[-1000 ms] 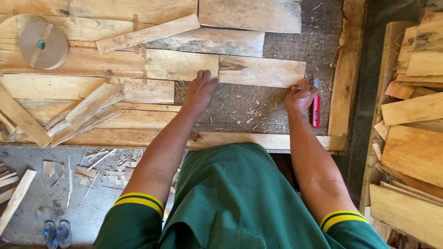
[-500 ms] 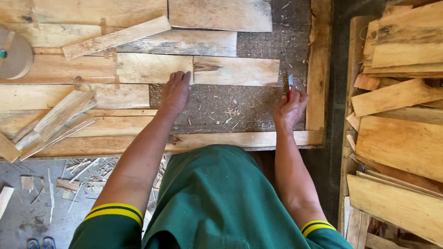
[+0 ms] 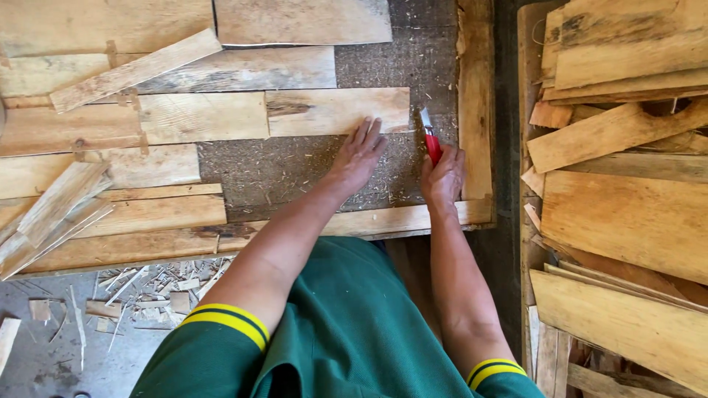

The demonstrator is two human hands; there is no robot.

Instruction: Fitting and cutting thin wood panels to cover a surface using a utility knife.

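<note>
A view from above of a person in a green shirt with yellow-banded sleeves, both bare arms stretched over a rough wooden counter (image 3: 413, 220) littered with sawdust. The landmark is a short pale plank with a dark knot (image 3: 335, 110), lying flat and crosswise near the middle of the counter.

Far left of that plank, loose thin wood strips (image 3: 55, 210) lie fanned out, and another long strip (image 3: 136, 70) rests tilted across wider boards. Below them, off the counter, small wood offcuts (image 3: 158, 291) scatter on the grey floor.

The left hand (image 3: 359, 156) lies just below the plank's right half, palm down, fingers spread wide and flat, fingertips touching the plank's lower edge. It holds nothing; it pins the plank.

Just right of the plank's end, the right hand (image 3: 442, 177) has its grip closed around a red-handled utility knife (image 3: 431, 140), blade pointing away from the body, tip close to the plank's right corner.

Far right of the plank, past a dark gap, a stack of rough yellowish boards (image 3: 627, 214) lies overlapping.

To do this well, it seems wise to press the plank firmly, keep the left fingers clear of the blade's line, and draw the knife steadily.
</note>
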